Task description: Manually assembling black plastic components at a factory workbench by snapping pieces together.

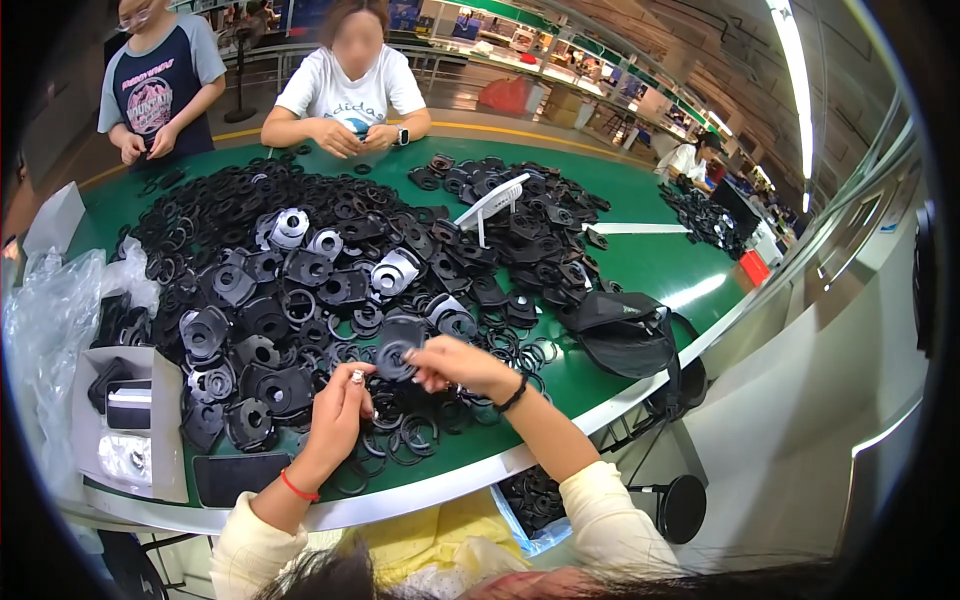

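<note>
A black plastic part (400, 345), a flat plate with a round ring at its lower end, is held just above the green table's near side and looks slightly blurred. My right hand (455, 365) pinches it from the right, fingertips on the ring. My left hand (342, 405) is closed, its fingertips against the part's lower left edge; how firm that grip is stays partly hidden. Beneath both hands lie loose black rings (415, 435). A big heap of similar black plates (275, 390) spreads beyond them.
A dark phone (240, 482) and an open white box (160, 470) lie left, beside clear plastic bags (50, 330). A black bag (625, 340) rests on the right edge. A white stand (490, 208) rises from the heap. Two people sit or stand across. Below is a blue-lined bin (540, 535).
</note>
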Motion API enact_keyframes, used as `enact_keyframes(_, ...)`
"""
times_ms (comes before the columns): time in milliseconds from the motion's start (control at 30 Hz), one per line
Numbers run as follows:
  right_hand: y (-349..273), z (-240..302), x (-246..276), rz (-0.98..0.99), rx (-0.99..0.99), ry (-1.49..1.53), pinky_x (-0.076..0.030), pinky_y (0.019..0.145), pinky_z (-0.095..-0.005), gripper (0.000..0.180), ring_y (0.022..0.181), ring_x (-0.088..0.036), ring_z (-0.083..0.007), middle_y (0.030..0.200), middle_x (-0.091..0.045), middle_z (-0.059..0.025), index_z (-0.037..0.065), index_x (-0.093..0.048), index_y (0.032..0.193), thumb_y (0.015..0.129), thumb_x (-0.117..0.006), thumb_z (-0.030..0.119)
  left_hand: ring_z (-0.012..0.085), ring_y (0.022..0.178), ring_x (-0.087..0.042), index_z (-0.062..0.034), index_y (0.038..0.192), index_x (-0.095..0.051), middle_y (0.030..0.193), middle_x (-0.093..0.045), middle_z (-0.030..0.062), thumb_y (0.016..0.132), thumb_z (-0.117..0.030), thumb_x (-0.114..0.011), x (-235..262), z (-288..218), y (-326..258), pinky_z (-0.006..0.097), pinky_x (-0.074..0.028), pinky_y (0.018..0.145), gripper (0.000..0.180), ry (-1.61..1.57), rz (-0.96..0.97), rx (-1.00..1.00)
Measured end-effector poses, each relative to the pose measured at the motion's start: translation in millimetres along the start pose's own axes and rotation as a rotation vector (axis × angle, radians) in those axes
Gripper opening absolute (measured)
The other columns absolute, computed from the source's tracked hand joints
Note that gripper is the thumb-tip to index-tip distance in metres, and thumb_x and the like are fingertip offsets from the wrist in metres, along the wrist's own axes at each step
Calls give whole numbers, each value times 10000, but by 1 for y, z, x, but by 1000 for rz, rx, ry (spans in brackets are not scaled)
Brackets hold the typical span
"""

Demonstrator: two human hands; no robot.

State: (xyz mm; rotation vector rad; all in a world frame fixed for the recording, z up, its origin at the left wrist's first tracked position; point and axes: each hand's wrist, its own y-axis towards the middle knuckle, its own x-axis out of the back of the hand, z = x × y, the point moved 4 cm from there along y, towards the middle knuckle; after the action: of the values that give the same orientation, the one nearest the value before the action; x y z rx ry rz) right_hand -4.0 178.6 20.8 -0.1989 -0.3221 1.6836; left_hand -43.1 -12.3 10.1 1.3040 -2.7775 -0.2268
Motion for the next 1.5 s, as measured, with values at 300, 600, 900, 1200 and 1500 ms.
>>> enact_keyframes(300, -14, -19, 134, -894, 376, 313, -397, 534, -270, 373, 581, -485, -116, 836, -575, -48, 36, -517, 1117, 974, -395, 358, 60, 582, -481, -18, 1097, -481, 659, -507, 7, 946, -86, -435, -3, -2, 0, 208, -408, 545, 171, -13, 28, 12)
enact_keyframes(600, -9, -26, 119, -1064, 212, -1097, -440, 775, -438, 279, 926, -558, -327, 974, -583, -149, 58, -617, 1018, 819, -622, 254, 70, 597, -524, -23, 1080, -496, 656, -521, 18, 923, -67, -457, -2, -1, -1, 215, -427, 562, 168, 40, 60, 13)
enact_keyframes(900, -21, 29, 59, -940, 745, -624, -437, 577, -323, 214, 610, -544, -217, 719, -578, -149, -48, -599, 915, 887, -434, 85, 132, 766, -626, 11, 1245, -373, 948, -561, 96, 922, -98, -484, 3, 11, 4, 241, -495, 676, 358, -41, 29, 51)
enact_keyframes(1200, -7, 27, -47, -245, 843, -883, -427, 885, -378, 346, 1030, -532, -309, 1130, -558, -139, 40, -553, 1139, 798, -607, 61, 214, 903, -621, 5, 1247, -366, 1006, -598, 175, 947, -105, -432, 8, 12, 7, 318, -488, 765, 327, 97, -139, -24)
enact_keyframes(1500, 8, 0, -6, -608, 532, -1312, -326, 920, -451, 352, 1149, -396, -356, 1274, -409, -168, 134, -557, 1130, 792, -641, 185, 103, 719, -564, -6, 1048, -426, 803, -624, 99, 951, -135, -453, 10, 10, 4, 260, -452, 629, 163, 20, -158, -10)
